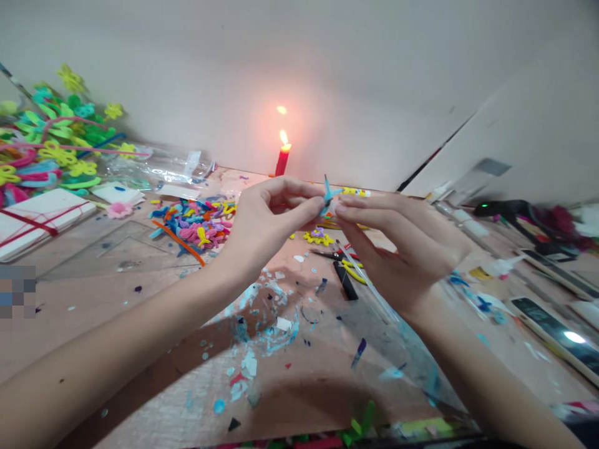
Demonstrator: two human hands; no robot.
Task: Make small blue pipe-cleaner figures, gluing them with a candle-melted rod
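Note:
A small light-blue piece (pixel 329 189) with a thin dark tip is held up between both hands, near the middle of the view. My left hand (pixel 276 218) pinches it from the left with thumb and forefinger. From the right, the fingertips of my right hand (pixel 397 237) close on its other side; the piece is partly hidden by the fingers. Behind and to the left stands a lit red candle (pixel 282 159). Just below the fingers lie a yellow and purple fuzzy flower (pixel 319 236) and pliers with yellow handles (pixel 353 271).
Colourful bent fuzzy stems (pixel 201 224) are piled left of centre. Fuzzy flowers (pixel 56 149) and a white box (pixel 44 221) fill the far left. Paper scraps (pixel 283 323) litter the table. A black glue gun (pixel 519 218) and a phone (pixel 552 330) lie at right.

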